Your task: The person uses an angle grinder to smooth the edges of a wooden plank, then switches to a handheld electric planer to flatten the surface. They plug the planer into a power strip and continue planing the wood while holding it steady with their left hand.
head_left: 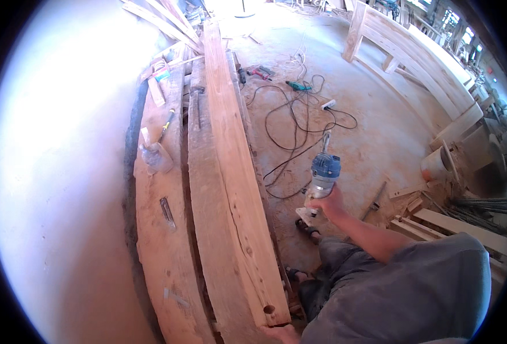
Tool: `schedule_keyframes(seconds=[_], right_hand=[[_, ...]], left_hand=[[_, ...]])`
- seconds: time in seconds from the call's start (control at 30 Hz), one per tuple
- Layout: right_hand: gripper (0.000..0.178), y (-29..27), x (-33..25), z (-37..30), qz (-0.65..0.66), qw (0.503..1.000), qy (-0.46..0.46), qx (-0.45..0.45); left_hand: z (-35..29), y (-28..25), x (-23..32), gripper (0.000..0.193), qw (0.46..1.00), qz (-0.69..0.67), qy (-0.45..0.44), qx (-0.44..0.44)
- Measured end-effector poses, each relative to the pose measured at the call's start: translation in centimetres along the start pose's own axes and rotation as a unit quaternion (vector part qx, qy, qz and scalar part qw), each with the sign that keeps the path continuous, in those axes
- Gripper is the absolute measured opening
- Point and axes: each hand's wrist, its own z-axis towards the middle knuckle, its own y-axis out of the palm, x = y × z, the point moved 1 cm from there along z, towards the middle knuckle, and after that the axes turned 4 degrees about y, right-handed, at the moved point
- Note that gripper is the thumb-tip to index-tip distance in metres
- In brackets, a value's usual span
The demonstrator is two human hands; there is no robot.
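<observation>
My right hand (pixel 329 204) grips a blue and silver trim router (pixel 324 176) by its body, held out to the right of a long, thick wooden beam (pixel 230 172). The router's black cord (pixel 290 123) trails back across the dusty floor. My left hand (pixel 281 333) rests at the near end of the beam at the bottom edge of the view, fingers against the wood by a round hole (pixel 269 309). Only part of that hand shows.
More planks (pixel 164 241) lie left of the beam against a white wall, with a hand tool (pixel 166 125) and a chisel (pixel 166 211) on them. Power tools (pixel 298 86) and a socket strip (pixel 328 104) lie on the floor. A wooden bench frame (pixel 431 69) stands at the right, offcuts (pixel 437 223) near it.
</observation>
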Motion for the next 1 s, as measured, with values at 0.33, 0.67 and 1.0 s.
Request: schedule_keyframes(seconds=[0.33, 0.67, 1.0], right_hand=[[0.071, -1.8, 5.1, -0.9, -0.018, 0.998, 0.038, 0.048], [0.072, 0.4, 3.4, 2.9, -0.099, 0.995, 0.021, 0.016], [0.083, 11.1, 4.7, -0.9, -0.107, 0.973, -0.199, -0.048]], left_hand=[[3.9, 13.0, 0.7, 0.065, 0.995, -0.01, -0.039, -0.093], [3.6, 13.8, 2.0, 0.062, 0.996, -0.045, -0.038, -0.07], [0.8, 11.2, 8.4, 0.067, 0.986, 0.047, 0.007, -0.161]])
